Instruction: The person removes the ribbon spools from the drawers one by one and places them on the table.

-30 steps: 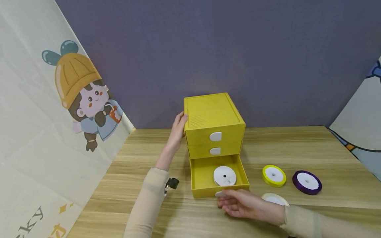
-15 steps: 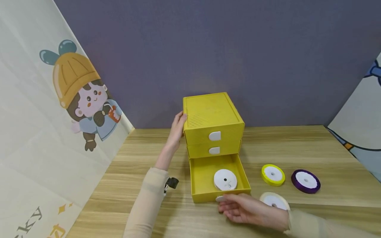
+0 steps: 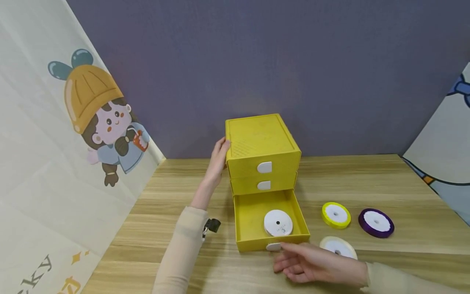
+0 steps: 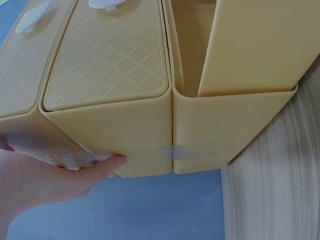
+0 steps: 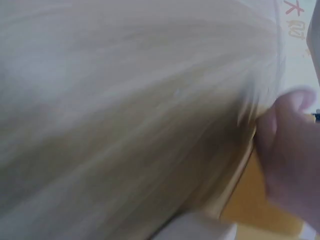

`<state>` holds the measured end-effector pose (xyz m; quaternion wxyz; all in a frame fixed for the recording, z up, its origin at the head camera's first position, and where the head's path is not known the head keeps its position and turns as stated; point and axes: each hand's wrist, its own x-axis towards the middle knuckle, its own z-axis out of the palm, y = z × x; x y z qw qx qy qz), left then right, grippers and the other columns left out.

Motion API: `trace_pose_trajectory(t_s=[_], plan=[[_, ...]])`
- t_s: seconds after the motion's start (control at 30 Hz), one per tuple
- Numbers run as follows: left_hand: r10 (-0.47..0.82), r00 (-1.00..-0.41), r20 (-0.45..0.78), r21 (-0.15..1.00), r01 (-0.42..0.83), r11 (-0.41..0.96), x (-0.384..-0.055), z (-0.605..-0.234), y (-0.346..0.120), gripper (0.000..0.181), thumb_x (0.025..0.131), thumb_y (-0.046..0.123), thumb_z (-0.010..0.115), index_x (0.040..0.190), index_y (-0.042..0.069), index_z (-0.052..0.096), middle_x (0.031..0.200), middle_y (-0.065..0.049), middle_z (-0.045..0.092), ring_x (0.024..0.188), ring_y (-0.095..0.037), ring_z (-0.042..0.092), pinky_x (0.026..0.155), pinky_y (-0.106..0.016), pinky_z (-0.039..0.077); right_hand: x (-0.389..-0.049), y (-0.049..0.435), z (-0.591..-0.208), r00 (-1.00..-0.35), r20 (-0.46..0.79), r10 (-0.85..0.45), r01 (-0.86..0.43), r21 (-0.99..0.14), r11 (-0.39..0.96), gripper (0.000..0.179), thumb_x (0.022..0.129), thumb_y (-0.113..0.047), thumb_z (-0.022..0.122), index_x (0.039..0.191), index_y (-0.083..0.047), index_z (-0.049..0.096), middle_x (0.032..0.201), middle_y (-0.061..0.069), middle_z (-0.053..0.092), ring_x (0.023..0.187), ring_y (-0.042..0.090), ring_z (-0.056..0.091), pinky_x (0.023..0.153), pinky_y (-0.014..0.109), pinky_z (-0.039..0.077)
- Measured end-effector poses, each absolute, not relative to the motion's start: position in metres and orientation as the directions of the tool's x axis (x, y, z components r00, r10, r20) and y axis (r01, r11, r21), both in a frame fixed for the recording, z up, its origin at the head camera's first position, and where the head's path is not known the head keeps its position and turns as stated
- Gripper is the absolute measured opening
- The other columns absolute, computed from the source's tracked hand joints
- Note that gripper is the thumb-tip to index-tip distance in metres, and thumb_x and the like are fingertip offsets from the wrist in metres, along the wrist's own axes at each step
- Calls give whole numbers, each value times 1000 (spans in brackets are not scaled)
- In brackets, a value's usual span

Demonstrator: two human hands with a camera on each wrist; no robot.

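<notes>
A yellow three-drawer box point(image 3: 263, 136) stands on the table with its bottom drawer point(image 3: 253, 216) pulled out. Inside that drawer lies a white ribbon spool point(image 3: 275, 216), flat, near the front. My left hand point(image 3: 217, 161) rests against the box's left side; in the left wrist view its thumb point(image 4: 107, 166) lies straight along the side wall. Just right of the drawer's white pull tab point(image 3: 273, 247) is my right hand point(image 3: 312, 263), fingers loosely bent, holding nothing; its thumb tip is at the tab's end, and whether they touch I cannot tell. The right wrist view is blurred.
Right of the box lie a yellow ribbon spool point(image 3: 335, 215), a purple ribbon spool point(image 3: 376, 223) and a cream-edged spool point(image 3: 338, 247), the last partly behind my right hand. A blue-grey partition point(image 3: 257, 61) rises behind the wooden table point(image 3: 176, 183).
The bottom drawer has come further out toward me, with the white spool in it. My right hand has shifted right and nearer, off the pull tab. My left hand stays put.
</notes>
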<state>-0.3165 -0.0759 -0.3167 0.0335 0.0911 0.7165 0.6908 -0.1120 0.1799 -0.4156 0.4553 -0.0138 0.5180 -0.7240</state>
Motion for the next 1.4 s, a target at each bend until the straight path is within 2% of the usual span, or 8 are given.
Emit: trace_pose_trajectory(t_s=[0.1,0.2,0.4,0.53,0.67,0.8,0.97,1.4], plan=[[178,-981,81,996,87,27,-317,-316,-76,64,104,48,41,158,18,24,161,-6,29,142,-28,40,113,-53,38,-113,191,-406,-484,-401,-778,606,-795,32,42,107,-32,39,122,-2,64,110,-1,73,88,2,65,80,17,54],[183,-980,81,996,86,21,-317,-316,-76,64,104,48,41,158,18,23,161,-7,30,141,-29,42,112,-52,39,-121,199,-385,-449,-320,-835,481,-873,76,38,107,-22,40,129,3,59,118,1,71,92,3,66,81,19,55],[183,-980,82,996,89,28,-317,-318,-76,64,104,48,41,158,18,23,162,-6,28,142,-29,40,111,-52,38,-151,207,-337,-600,-118,-792,-90,-973,213,32,105,-17,49,129,2,57,123,17,67,96,14,69,85,30,58],[172,-982,80,996,86,29,-317,-317,-76,65,103,49,41,158,18,24,161,-6,30,140,-28,42,110,-51,40,-171,203,-330,-628,58,-776,-577,-704,414,27,101,-19,58,126,-8,60,120,11,66,98,12,66,83,29,57],[168,-983,78,996,83,28,-317,-317,-75,64,103,49,42,157,18,25,159,-6,33,137,-28,45,106,-48,42,-186,198,-340,-538,110,-836,-821,-294,490,40,91,-14,71,128,-9,60,124,5,63,108,16,61,88,32,55],[172,-982,76,996,82,26,-318,-318,-75,64,103,48,41,157,18,24,159,-6,32,138,-28,44,106,-47,42,-196,193,-350,-476,49,-878,-875,-122,468,61,81,-12,80,137,-10,56,134,11,59,118,25,58,94,39,54],[172,-982,78,996,83,18,-318,-319,-74,64,104,48,41,158,18,24,161,-6,30,140,-28,42,109,-50,41,-202,186,-356,-512,-91,-854,-844,-129,520,79,78,-13,84,147,-18,46,148,14,49,128,33,53,97,47,52],[174,-981,88,996,90,8,-318,-319,-75,65,103,48,42,157,18,24,161,-6,30,142,-29,39,111,-54,38,-209,178,-377,-472,-120,-874,-867,-120,484,70,82,-2,74,146,-10,47,149,12,50,132,31,52,103,42,50]])
